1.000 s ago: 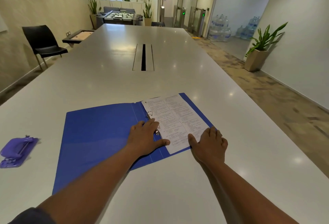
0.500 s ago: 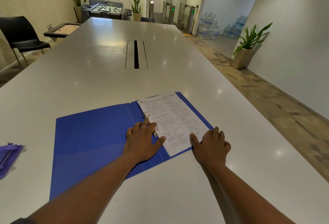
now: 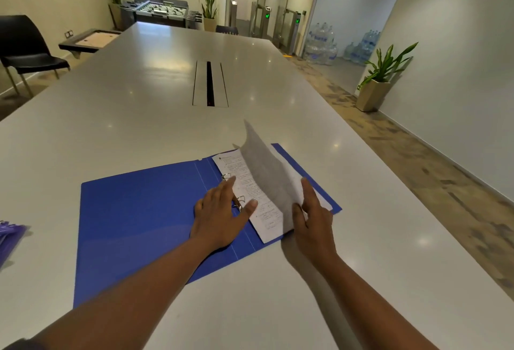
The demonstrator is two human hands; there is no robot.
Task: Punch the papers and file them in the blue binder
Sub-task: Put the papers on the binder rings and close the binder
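One blue binder (image 3: 144, 219) lies open on the bench (image 3: 139, 116), with two rings (image 3: 226, 176) and a stack of papers (image 3: 244, 183). The left hand (image 3: 219, 217) presses flat beside the rings; the right hand (image 3: 313, 214) pinches one lifted sheet (image 3: 267, 174)

One binder (image 3: 144, 210), two hands (image 3: 219, 214), one chair (image 3: 25, 49).

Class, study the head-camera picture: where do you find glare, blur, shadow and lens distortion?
Head view: ceiling lights glare in spots on the white table; the lifted paper is motion-blurred; the right hand casts a shadow beside the blue binder; the wide lens bends the table's edges and cuts off the purple hole punch.
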